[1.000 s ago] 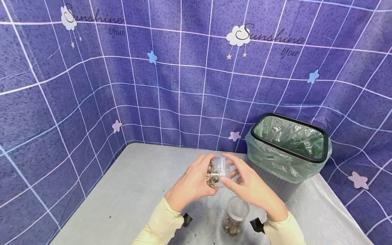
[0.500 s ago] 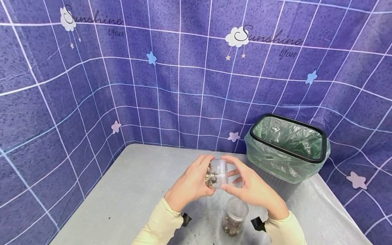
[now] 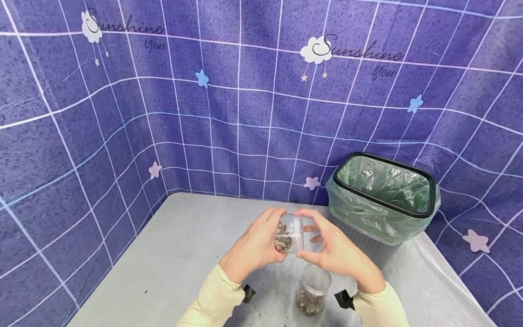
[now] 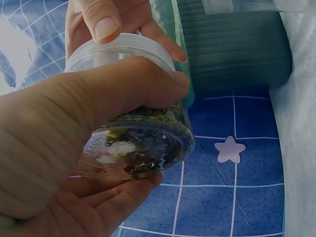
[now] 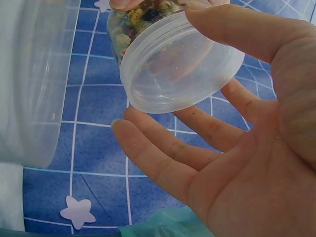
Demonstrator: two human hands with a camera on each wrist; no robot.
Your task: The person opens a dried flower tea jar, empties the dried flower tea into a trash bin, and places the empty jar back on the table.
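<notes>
Jar [image 3: 288, 227] w/ dried bits [image 5: 143, 17] tipped sideways: L hand [image 3: 258, 240] grips body, R hand [image 3: 341, 245] thumb & index pinch lid [image 5: 173, 74]; 2nd jar [image 3: 313, 290] below.

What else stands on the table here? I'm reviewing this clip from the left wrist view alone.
Observer: A second clear jar, brownish bits in its lower part, per the head view.
Reviewer: And that ribbed shape at my upper right?
Observer: A bin; the head view shows its top open.
Reviewer: Which way does the held jar lie?
Observer: Overhead, the held jar looks roughly on its side, ridged end toward picture right.
</notes>
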